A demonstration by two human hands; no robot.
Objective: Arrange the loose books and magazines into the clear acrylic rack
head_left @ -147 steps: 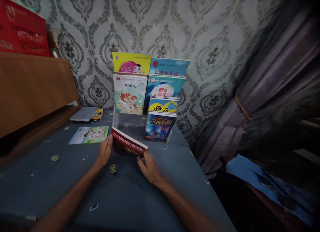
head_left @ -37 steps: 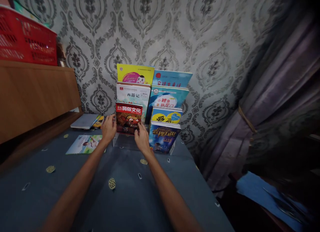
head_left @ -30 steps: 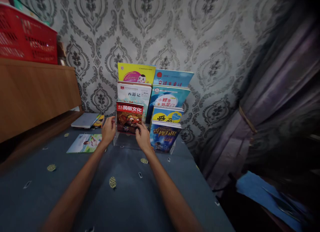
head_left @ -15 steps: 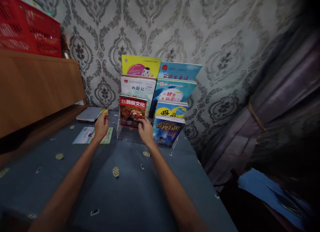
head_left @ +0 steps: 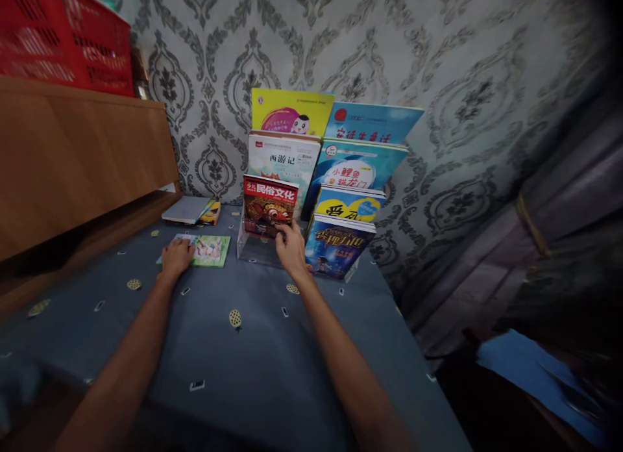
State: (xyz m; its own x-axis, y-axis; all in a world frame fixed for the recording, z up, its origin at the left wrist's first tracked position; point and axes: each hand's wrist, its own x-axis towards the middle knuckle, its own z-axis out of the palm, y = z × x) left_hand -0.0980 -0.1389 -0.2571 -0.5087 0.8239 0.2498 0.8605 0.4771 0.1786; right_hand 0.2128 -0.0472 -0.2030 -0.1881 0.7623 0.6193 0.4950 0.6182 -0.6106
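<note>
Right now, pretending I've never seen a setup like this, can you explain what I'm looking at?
No machine here: these are a person's two bare hands, seen by a camera worn on their head, looking forward and down. The left hand lies on a flat picture book on the blue surface. The right hand touches the lower right of a red book standing in a clear stand; I can't tell whether its grip is firm. More books stand behind, and a grey book lies beyond the flat one.
</note>
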